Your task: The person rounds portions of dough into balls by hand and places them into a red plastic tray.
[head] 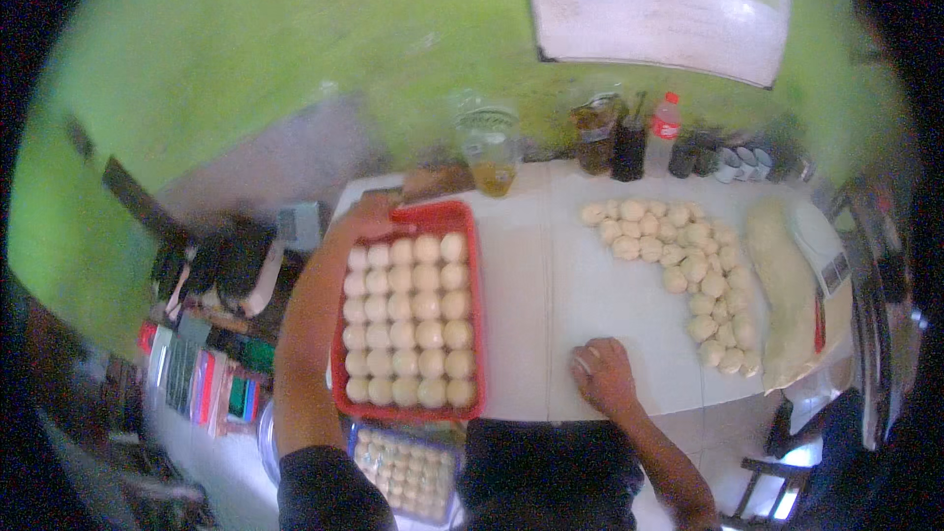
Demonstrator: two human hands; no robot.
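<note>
My left hand (377, 212) is at the far left corner of a red plastic tray (478, 310), its fingers reaching over the rim. Blur hides whether they hold anything. Round pale dough balls (402, 335) fill most of the tray in rows. On the white tabletop (516, 295), my right hand (606, 375) is curled, and a pale bit of what looks like dough (582, 364) shows at its fingers. Rougher dough pieces (693, 265) lie in a curved band beyond it, to the right.
A long sheet-like pale mass (771, 287), perhaps covered dough, lies right beside a kitchen scale (817, 240) and a red-handled tool (819, 328). Along the wall stand a jug of yellow liquid (493, 162), a red-capped bottle (664, 133) and cups (741, 164). Below is a blue tray (451, 476) of dough balls.
</note>
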